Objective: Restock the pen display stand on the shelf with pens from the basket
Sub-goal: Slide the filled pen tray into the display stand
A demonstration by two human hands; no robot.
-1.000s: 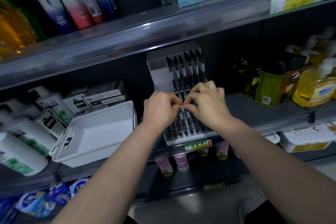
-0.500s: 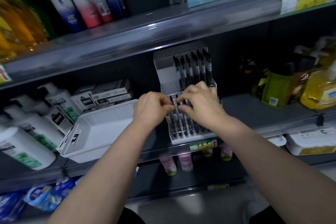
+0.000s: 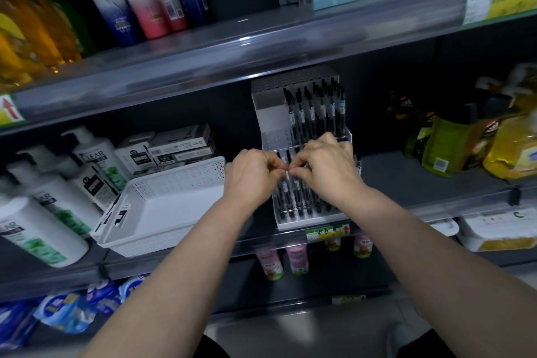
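Pinching with both hands, I have one pen (image 3: 287,180) caught at its upper end between the left hand (image 3: 251,176) and the right hand (image 3: 329,167). The fingers (image 3: 300,166) of each are curled in against the thumb, tips nearly meeting, with nothing else in them. The pen stands over the lower tier of the pen display stand (image 3: 268,120), which sits on the shelf (image 3: 406,183) just right of the white basket (image 3: 162,206). Black pens (image 3: 290,200) are packed close along that lower tier, and more fill the right side of the upper tier. My worry is the slot. If the tip misses its hole, I judge it will ride onto a neighbour and tilt it. It could also slip from so small a pinch and drop among the row or off the shelf front. My right hand hides much of the tier, so I cannot tell which slot is free.
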